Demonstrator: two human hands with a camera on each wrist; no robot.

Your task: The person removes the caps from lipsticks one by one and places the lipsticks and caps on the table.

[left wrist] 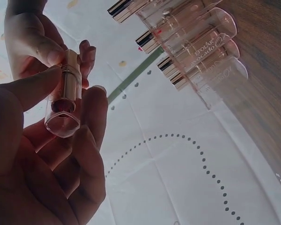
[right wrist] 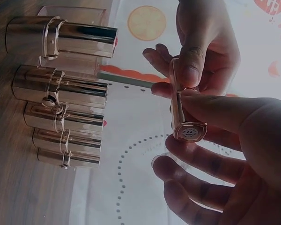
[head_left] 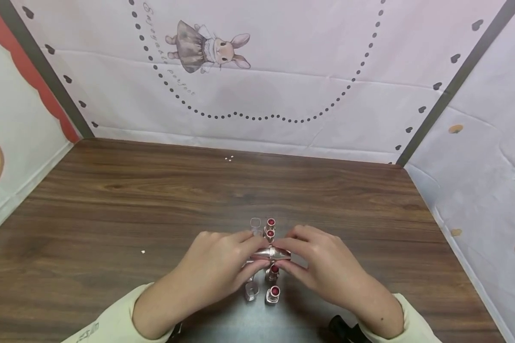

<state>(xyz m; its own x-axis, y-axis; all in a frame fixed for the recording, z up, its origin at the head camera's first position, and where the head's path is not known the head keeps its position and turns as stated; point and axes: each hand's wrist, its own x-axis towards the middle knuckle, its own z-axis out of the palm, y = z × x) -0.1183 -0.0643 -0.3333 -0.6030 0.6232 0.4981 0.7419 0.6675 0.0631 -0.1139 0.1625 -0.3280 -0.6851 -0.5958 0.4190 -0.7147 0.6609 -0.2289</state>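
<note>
A lipstick (head_left: pixel 271 253) with a gold tube lies level between both hands above the table. My left hand (head_left: pixel 223 259) pinches its clear cap (left wrist: pixel 62 123), which sits around the red tip in the left wrist view. From the other side, my right hand (head_left: pixel 322 262) grips the gold base between thumb and fingers. That base shows a round "04" label (right wrist: pixel 190 132) in the right wrist view. Close to the hands, several uncapped lipsticks (head_left: pixel 272 294) stand upright in a row, red tips up. Clear caps (head_left: pixel 252 289) stand left of them, partly hidden by my left hand.
The brown wooden table (head_left: pixel 111 214) is bounded by a printed cloth (head_left: pixel 292 85) at the back and by cloth at both sides. Small white bits (head_left: pixel 229 158) lie near the back edge, another left. A black object (head_left: pixel 345 328) shows beside my right wrist.
</note>
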